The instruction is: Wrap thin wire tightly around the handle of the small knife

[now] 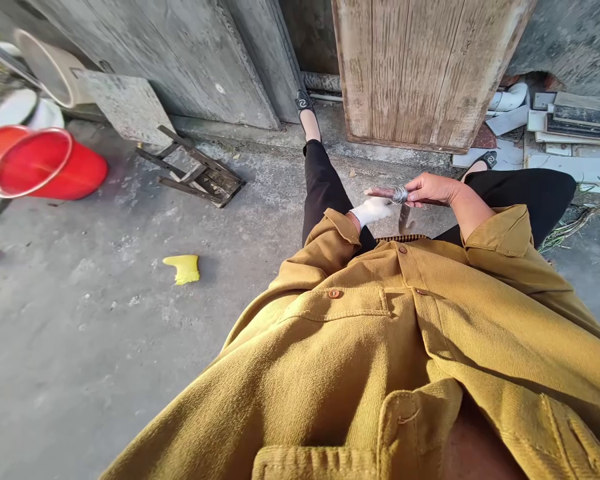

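Observation:
My right hand (425,189) is bare and closed around the wooden handle of a bladed hand tool (380,192). Silvery wire (399,195) is wound round the handle just beside my fingers, and a metal blade (404,219) hangs below it toward my waist. Close to the handle's left end is my left hand (373,212) in a white glove. Its fingers are blurred, so whether they touch the tool does not show. Both hands are in front of my waist, over my spread legs.
Yellow lumps, one a boot-shaped piece (183,268), lie on the concrete floor. A small wooden stool (195,170) is tipped over near the wall. Red buckets (80,167) stand at the left. Ahead are a wooden panel (405,73) and, at right, stacked boards (580,123).

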Action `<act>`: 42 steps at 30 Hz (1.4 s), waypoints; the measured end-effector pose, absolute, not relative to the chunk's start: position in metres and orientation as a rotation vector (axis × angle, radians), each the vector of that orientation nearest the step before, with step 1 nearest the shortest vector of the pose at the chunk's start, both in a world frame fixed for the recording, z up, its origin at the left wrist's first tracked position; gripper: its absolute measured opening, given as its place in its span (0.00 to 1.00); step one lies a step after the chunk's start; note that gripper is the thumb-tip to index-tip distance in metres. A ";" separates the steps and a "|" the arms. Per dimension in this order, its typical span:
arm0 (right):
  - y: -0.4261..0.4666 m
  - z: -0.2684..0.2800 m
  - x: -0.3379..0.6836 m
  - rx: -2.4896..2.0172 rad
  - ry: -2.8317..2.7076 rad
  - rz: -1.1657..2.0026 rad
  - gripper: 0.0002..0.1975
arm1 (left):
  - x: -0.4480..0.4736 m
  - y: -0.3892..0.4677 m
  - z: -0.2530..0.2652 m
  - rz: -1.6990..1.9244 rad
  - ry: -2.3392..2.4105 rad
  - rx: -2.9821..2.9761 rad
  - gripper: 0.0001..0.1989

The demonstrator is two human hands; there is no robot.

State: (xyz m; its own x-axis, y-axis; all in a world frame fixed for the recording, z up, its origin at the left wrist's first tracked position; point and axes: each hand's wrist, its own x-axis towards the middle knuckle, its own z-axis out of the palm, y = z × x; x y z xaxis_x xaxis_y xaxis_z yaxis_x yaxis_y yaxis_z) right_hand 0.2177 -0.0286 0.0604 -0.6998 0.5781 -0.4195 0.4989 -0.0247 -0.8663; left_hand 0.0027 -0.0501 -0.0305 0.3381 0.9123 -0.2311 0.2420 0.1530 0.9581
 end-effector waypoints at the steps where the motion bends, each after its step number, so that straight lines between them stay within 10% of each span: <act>1: -0.029 0.061 0.217 -1.185 -2.120 1.854 0.16 | 0.005 -0.054 -0.030 0.637 1.145 1.400 0.11; 17: -0.020 0.050 0.198 -1.514 -1.288 1.750 0.17 | -0.007 -0.049 -0.038 0.530 1.296 1.609 0.16; 31: 0.006 0.009 0.206 -2.008 -2.026 0.985 0.10 | -0.011 -0.039 -0.036 1.073 0.934 0.839 0.24; 42: -0.024 0.015 0.205 -1.798 -2.370 1.314 0.15 | -0.006 -0.027 -0.033 1.193 1.001 0.622 0.28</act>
